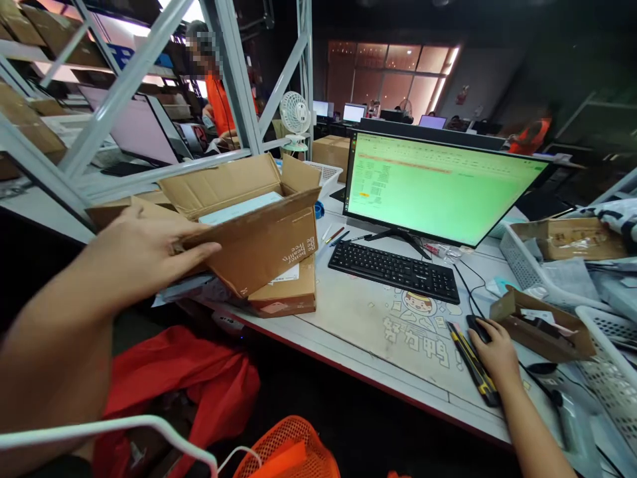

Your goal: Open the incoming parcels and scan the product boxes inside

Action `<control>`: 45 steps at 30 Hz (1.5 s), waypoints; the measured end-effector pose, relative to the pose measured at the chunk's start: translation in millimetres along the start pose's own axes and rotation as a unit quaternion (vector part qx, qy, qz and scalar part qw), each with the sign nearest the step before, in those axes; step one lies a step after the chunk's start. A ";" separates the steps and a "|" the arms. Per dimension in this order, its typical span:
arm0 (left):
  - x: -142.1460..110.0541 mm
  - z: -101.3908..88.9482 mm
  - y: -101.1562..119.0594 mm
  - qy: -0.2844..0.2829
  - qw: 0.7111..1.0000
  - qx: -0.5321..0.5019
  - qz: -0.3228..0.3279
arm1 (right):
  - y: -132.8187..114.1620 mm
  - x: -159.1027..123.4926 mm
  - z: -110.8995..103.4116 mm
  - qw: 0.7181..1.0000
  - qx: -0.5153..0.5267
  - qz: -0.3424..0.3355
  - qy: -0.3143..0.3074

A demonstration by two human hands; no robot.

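Note:
My left hand (144, 255) reaches out to the left and grips a flap of an open cardboard box (259, 229); its fingers are wrapped over the flap's edge. A pale flat item (239, 209) lies inside the box. The box rests tilted on a smaller closed carton (291, 292) at the desk's left end. My right hand (492, 348) lies curled over a black computer mouse (476, 326) on the desk (378, 332). A yellow and black utility knife (472, 362) lies just left of that hand.
A black keyboard (395, 269) and a monitor (438, 189) with a green spreadsheet stand mid-desk. White baskets (607, 358) and a small open carton (542, 325) crowd the right. Metal shelving (124, 86) rises at left. Red bags (184, 385) and an orange basket (288, 451) sit below. Persons in orange work behind.

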State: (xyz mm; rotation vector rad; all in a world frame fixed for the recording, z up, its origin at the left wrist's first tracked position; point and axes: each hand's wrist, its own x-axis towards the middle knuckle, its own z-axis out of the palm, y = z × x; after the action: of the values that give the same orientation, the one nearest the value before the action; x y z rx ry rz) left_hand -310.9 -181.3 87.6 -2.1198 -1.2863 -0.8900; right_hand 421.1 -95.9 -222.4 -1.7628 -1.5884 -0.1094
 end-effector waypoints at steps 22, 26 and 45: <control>-95.0 7.6 90.4 0.071 0.996 0.045 -0.044 | 10.4 0.6 -5.2 0.999 0.017 0.030 -0.023; -71.8 17.4 25.7 0.173 0.975 0.110 -0.085 | 6.8 0.2 -3.5 0.999 0.006 0.023 -0.026; 29.7 66.1 5.0 0.071 0.978 0.161 -0.108 | -4.3 -0.3 -1.8 1.000 0.018 0.005 -0.009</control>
State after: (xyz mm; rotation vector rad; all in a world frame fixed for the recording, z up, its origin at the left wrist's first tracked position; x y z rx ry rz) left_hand -278.2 -120.1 65.6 -1.6623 -1.4916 -0.8373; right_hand 418.0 -97.4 -219.3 -1.7480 -1.5839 -0.0602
